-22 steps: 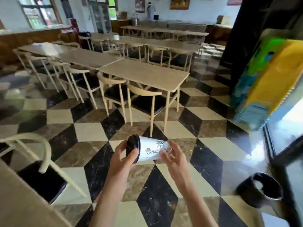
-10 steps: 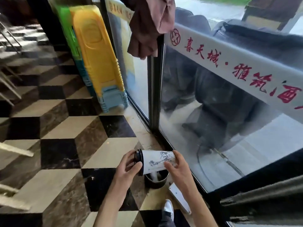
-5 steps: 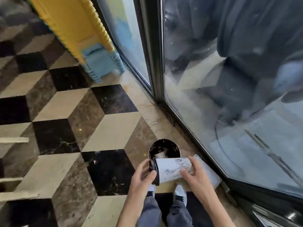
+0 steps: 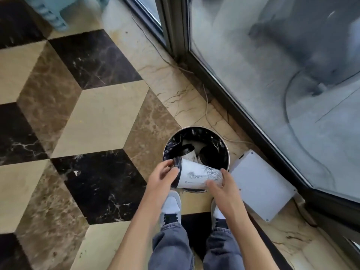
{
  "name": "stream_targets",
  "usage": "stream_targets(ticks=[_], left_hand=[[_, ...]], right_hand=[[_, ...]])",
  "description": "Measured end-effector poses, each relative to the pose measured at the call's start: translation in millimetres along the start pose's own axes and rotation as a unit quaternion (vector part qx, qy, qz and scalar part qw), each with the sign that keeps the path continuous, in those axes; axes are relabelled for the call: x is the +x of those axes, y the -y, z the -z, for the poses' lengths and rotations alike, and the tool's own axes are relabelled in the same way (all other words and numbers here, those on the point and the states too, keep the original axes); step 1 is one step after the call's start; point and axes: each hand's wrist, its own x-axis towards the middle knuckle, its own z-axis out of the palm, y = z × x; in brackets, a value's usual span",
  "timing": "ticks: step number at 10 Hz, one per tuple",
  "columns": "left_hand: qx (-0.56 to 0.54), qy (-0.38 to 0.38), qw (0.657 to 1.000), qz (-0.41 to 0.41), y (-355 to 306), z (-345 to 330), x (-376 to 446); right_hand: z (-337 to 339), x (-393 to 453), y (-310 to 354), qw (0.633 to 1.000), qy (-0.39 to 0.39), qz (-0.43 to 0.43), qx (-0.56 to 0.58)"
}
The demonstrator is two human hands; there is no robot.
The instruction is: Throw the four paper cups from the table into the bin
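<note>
A white paper cup with a black lid and a dark line drawing lies sideways between my hands, over the near rim of the bin. My left hand grips its lidded end, and my right hand holds its base end. The round bin, lined with a black bag, stands on the floor right below and just in front of my feet. Inside it lie other white cups with black lids.
A glass door and its dark frame run close along the right. A flat white box lies on the floor just right of the bin, with a thin cable behind it. Patterned marble tiles spread to the left. A blue stool stands at the top left.
My view has tipped further down and closed in on the bin. Both hands have carried the cup from beside the bin to above its near rim, still held sideways.
</note>
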Motion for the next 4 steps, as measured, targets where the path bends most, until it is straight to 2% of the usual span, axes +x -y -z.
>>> stream_targets(ticks=[1,3,4], left_hand=[[0.031,0.000,0.999,0.016,8,-1,21],[0.033,0.019,0.999,0.025,-2,13,13],[0.027,0.008,1.000,-0.008,-28,21,-4]], right_hand=[[-3,18,-3,1.000,0.002,-0.015,-0.020],[13,5,17,0.999,-0.010,-0.015,-0.041],[27,-16,45,0.999,-0.023,0.034,-0.030]])
